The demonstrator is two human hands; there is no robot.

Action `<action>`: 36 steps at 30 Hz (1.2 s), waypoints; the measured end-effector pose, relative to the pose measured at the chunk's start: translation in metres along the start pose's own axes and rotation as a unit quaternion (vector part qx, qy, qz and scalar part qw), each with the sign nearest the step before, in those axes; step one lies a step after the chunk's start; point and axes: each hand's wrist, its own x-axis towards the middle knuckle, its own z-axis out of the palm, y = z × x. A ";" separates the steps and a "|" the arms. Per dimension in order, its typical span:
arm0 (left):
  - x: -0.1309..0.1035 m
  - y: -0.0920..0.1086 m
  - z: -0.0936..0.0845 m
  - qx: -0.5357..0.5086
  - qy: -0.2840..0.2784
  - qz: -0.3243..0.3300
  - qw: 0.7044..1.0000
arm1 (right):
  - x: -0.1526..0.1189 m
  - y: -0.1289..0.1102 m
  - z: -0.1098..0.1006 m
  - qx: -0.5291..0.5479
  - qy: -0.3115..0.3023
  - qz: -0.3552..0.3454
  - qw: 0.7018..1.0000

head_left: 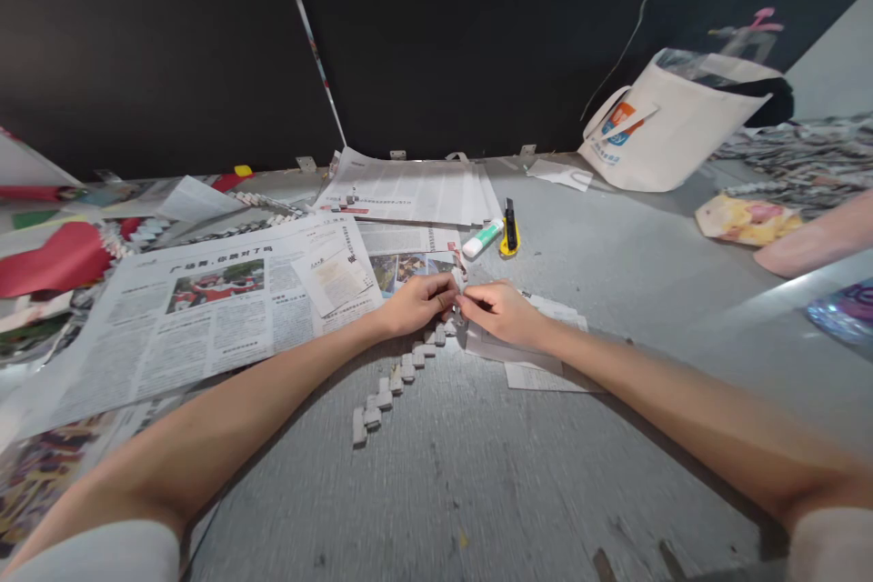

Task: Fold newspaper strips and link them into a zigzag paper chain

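A zigzag chain of folded newspaper strips (pixel 396 379) runs diagonally over the grey table, from the front up to my hands. My left hand (pixel 421 302) is closed, its fingers pinching the chain's far end. Opposite it, nearly touching, my right hand (pixel 501 311) pinches the same end between thumb and finger. The small piece between the fingertips is mostly hidden. Cut paper pieces (pixel 538 373) lie beneath and beside my right hand. Just beyond the hands are a white and green glue stick (pixel 482 239) and a yellow and black box cutter (pixel 509 229).
Newspaper sheets (pixel 225 309) spread over the left side, with a newspaper stack (pixel 409 186) by the dark wall. Red paper (pixel 55 259) and more folded chain lie far left. At right stand a white tote bag (pixel 675 123), a floral item (pixel 747 220) and part of another person's limb (pixel 818 232).
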 end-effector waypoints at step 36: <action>0.002 -0.009 0.001 -0.074 0.019 -0.023 0.997 | 0.003 0.000 0.001 0.006 0.045 0.015 0.999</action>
